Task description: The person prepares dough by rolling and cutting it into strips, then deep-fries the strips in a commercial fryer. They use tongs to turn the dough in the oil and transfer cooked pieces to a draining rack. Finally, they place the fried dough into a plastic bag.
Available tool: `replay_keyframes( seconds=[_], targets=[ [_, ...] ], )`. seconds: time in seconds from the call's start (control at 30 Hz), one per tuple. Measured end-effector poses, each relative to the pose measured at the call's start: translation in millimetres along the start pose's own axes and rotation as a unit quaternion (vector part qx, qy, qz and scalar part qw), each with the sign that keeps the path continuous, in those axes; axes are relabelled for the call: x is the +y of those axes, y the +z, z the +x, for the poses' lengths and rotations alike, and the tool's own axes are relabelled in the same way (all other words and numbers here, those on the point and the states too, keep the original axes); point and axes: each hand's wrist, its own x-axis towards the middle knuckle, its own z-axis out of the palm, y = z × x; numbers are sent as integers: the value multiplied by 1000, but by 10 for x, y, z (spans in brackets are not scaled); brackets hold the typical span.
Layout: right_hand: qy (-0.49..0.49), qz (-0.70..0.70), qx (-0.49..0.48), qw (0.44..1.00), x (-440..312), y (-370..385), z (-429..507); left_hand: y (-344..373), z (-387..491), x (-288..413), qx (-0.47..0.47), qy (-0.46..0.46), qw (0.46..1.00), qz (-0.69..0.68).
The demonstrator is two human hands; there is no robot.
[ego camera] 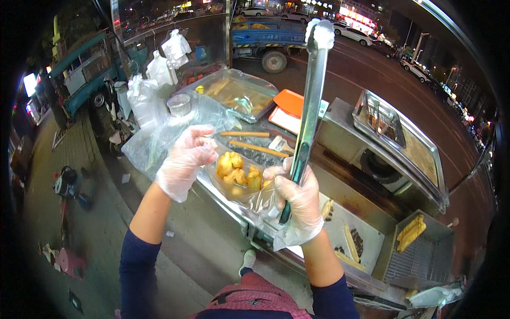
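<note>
My left hand (181,163), in a clear disposable glove, pinches the left rim of a clear plastic bag (259,203). Inside the bag lie several golden fried pieces of food (236,176), possibly dough. My right hand (301,199), gloved likewise, grips long metal tongs (312,87) that point up and away from me, with pale scalloped tips. The fingers of that hand are also at the bag's right side, so its mouth is stretched between both hands. Just beyond the bag, two wooden sticks (259,149) and a flat brush (280,144) lie on the dark worktop.
A covered food tray (239,93) and an orange-topped scale (289,104) stand at the back. Hanging white bags (161,67) are at left. To the right are a fryer unit (346,131), dough strips (350,243) on a metal surface and fried sticks (411,233) in a wire-racked tray.
</note>
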Motion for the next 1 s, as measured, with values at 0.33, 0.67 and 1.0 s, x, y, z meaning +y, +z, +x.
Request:
replay_keyframes(
  seconds=[0.33,0.67,1.0],
  targets=[
    [30,-221,35,974,858,-560,1736,57,1763,-727,-171,-141,975,-14],
    [-99,-482,51,869,-118,-334,3759,755,3810,-634,-221,82,962,-135],
    [-208,-373,283,859,-343,-127,3550,2092,5966,-455,-143,282,939,131]
  ],
)
